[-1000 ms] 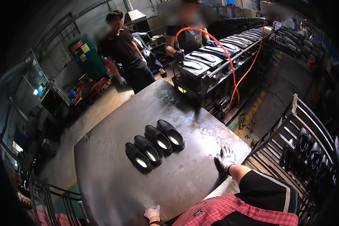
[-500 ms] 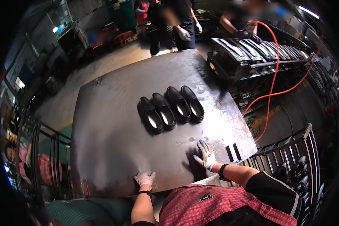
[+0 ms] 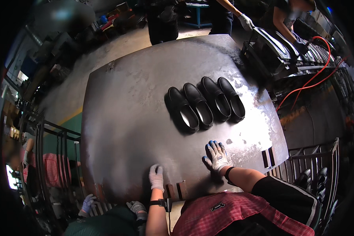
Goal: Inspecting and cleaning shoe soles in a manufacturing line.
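Observation:
Several black slip-on shoes stand side by side on a large metal-topped table, toes pointing away from me. My right hand, in a pale glove with blue fingertips, lies open with fingers spread on the tabletop, just nearer to me than the shoes. Farther left, close to the near edge, my left hand reaches over the table in a white glove. Its fingers point forward, apart at the tips, with nothing seen in them. Neither hand touches a shoe.
Slots cut the tabletop's right corner. At the lower left, a co-worker's gloved hands are near the edge. A rack holding black shoes stands right. An orange hose hangs by a machine, where people work.
The shoes and table sit further right in view as it has turned. My left hand has stretched forward; my right stays flat. A co-worker's gloved hands have appeared at the lower left.

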Demonstrator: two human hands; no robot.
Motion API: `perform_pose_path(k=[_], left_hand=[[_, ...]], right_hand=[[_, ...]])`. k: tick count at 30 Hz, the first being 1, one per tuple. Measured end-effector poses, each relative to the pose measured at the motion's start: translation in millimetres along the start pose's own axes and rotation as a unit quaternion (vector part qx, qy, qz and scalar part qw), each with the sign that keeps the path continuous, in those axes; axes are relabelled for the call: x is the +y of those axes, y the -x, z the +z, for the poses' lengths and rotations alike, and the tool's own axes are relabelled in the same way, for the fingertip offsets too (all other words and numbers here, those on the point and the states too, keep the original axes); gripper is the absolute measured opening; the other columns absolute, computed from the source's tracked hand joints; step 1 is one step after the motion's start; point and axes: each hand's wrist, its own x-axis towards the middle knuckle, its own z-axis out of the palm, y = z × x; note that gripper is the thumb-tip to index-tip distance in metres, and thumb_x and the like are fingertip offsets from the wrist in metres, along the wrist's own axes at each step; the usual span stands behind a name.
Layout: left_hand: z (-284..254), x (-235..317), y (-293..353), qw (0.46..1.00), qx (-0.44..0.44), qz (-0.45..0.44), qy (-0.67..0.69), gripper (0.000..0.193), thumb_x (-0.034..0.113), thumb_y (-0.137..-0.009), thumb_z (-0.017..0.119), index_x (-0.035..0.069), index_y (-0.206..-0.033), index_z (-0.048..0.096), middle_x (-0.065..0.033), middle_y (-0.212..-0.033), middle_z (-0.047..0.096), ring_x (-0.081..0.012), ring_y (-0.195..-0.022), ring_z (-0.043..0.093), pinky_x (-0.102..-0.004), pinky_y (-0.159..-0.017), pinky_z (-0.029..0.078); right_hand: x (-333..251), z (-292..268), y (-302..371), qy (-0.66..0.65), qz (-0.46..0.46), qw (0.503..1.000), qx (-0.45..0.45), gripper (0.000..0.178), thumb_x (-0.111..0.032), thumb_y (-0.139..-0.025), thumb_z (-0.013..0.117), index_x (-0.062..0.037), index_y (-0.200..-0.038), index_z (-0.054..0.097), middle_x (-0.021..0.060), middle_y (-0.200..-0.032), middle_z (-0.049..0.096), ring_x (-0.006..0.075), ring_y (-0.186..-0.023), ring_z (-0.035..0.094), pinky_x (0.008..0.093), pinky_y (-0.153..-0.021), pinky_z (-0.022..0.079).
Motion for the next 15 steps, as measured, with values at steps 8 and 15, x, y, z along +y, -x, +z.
perform_pose_path(k=[8, 15], left_hand=[[-9.2, 99.3, -144.0, 0.961, -0.03, -0.168, 0.219, 0.025, 0.019, -0.095, 0.06, 0.006, -0.116, 0.064, -0.0073, -0.099, 0.067, -0.0153, -0.088, 0.061, -0.0315, -0.078, 0.049], [-8.9, 121.3, -255.8, 0.837, -0.151, -0.118, 0.512, 0.034, 0.03, -0.095, 0.063, 0.008, -0.12, 0.058, -0.0097, -0.11, 0.064, -0.0235, -0.099, 0.061, -0.0367, -0.085, 0.05]], right_hand=[[-3.9, -0.9, -5.8, -0.019, 0.013, 1.0, -0.011, 0.07, -0.051, -0.091, 0.054, -0.0087, -0.145, 0.042, 0.0171, -0.155, 0.033, 0.034, -0.147, 0.025, 0.0498, -0.122, 0.013], [-3.3, -3.3, -7.0, -0.031, 0.019, 0.999, -0.008, 0.067, -0.048, -0.09, 0.056, -0.0094, -0.143, 0.044, 0.0165, -0.154, 0.035, 0.0338, -0.146, 0.027, 0.0503, -0.121, 0.015]])
